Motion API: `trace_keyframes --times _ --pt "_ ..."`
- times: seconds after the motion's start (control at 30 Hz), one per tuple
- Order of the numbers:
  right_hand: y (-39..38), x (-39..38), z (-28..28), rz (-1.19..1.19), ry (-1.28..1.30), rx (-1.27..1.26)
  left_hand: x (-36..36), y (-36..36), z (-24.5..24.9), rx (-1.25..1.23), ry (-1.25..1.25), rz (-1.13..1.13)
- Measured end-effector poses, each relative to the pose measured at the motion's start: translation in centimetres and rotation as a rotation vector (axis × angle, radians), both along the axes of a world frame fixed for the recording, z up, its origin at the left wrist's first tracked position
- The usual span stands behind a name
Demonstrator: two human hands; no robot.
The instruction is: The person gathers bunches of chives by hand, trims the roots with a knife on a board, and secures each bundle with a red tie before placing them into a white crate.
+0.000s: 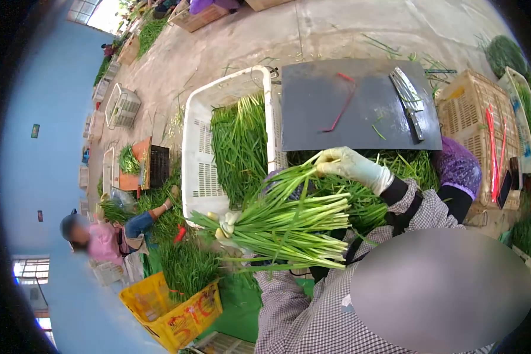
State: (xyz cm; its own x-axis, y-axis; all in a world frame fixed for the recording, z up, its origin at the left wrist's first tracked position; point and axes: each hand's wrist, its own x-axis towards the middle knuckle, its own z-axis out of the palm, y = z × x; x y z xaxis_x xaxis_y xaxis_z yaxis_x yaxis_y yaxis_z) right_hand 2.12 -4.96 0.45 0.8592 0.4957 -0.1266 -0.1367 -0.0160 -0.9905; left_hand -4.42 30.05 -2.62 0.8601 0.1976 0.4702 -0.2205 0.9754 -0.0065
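Observation:
My left hand (pixel 225 225), in a pale glove, is closed around a large bunch of green chives (pixel 301 218). Their white-green stem ends point right and the leaves fan out left. Above the bunch, my right hand (pixel 351 168), also gloved, pinches a few chive stalks by their pale ends. Most of my left hand lies behind the leaves. Directly beyond sits a white plastic crate (pixel 190 135) with chives laid inside. A dark board (pixel 318 106) beside it carries a knife (pixel 410 106) and a red strip (pixel 349 100). More loose chives lie under my right hand.
A yellow crate (pixel 141 310) with chives stands at lower left. At right, a beige upturned crate (pixel 463 112) bears red strips (pixel 492 147) and a phone (pixel 505 189). A person in pink (pixel 106 242) sits at left among chives. Further crates line the blue wall (pixel 47 165).

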Motion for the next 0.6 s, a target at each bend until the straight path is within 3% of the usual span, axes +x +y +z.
trace_keyframes --times 0.03,0.13,0.23,0.27,0.33,0.4,0.43,0.47,0.53,0.6 --pt "0.8 -0.3 1.2 -0.138 -0.006 -0.006 -0.3 -0.5 0.7 -0.038 0.118 0.066" --pt "1.4 -1.3 1.4 -0.401 0.022 0.113 0.3 0.5 -0.6 -0.094 0.143 0.140" --pt "-0.7 -1.7 0.8 -0.542 0.061 0.404 0.4 0.8 -1.6 -0.077 0.116 0.126" --pt "-1.6 -1.9 0.0 -0.529 0.155 0.644 0.3 0.8 -1.9 -0.069 0.108 0.115" --pt "-3.4 -2.1 0.6 -0.371 0.085 0.267 0.5 0.6 -2.0 -0.050 0.085 0.085" --pt "-2.7 -1.5 2.9 -0.076 -0.032 0.142 0.5 0.5 -2.0 -0.024 0.062 0.040" --pt "-2.1 0.0 0.1 0.006 -0.605 -0.145 0.7 0.4 -1.8 -0.017 0.052 0.026" --pt "-0.7 -0.1 1.7 0.034 -0.101 0.067 0.7 0.4 -1.7 -0.016 0.048 0.024" --pt "0.1 0.2 3.5 0.056 0.189 0.163 0.4 0.5 -1.4 -0.043 0.111 0.058" --pt "0.3 0.7 2.9 0.028 0.185 -0.014 0.7 1.7 -2.4 -0.005 0.033 0.008"
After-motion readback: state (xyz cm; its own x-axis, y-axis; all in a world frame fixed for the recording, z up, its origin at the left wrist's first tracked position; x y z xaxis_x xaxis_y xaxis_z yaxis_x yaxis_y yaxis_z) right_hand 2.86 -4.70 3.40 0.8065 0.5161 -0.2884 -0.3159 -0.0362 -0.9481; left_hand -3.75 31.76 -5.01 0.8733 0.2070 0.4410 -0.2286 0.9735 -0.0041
